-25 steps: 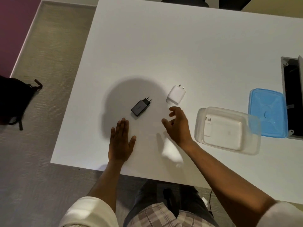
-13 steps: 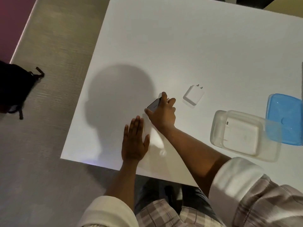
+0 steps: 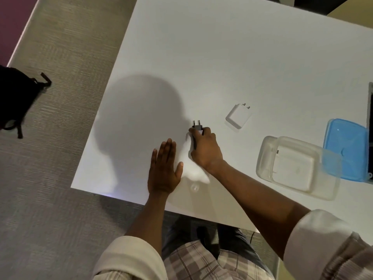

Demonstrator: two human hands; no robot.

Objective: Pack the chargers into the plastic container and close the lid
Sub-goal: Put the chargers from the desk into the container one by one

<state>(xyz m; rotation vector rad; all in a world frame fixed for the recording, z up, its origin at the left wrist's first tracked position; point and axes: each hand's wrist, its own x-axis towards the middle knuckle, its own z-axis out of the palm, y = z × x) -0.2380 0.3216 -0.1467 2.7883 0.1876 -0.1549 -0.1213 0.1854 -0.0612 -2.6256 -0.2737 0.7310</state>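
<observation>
My right hand point(image 3: 204, 150) is closed around the black charger point(image 3: 196, 128), whose two prongs stick out past my fingers, just above the white table point(image 3: 201, 57). My left hand point(image 3: 164, 170) lies flat on the table near the front edge, fingers together, holding nothing. A small white charger point(image 3: 238, 116) lies to the right of the black one. Further right stands the clear plastic container point(image 3: 264, 164), open, with a large white charger point(image 3: 292, 170) inside. The blue lid point(image 3: 346, 152) lies flat behind the container, partly under its far corner.
A black bag point(image 3: 14, 98) sits on the carpet to the left of the table. A dark cable slot point(image 3: 371, 118) runs along the table's right edge beside the lid.
My right hand moved left from near the white charger to the black charger and closed on it, tipping it onto its edge. My left hand stayed flat. The camera view shifted left.
</observation>
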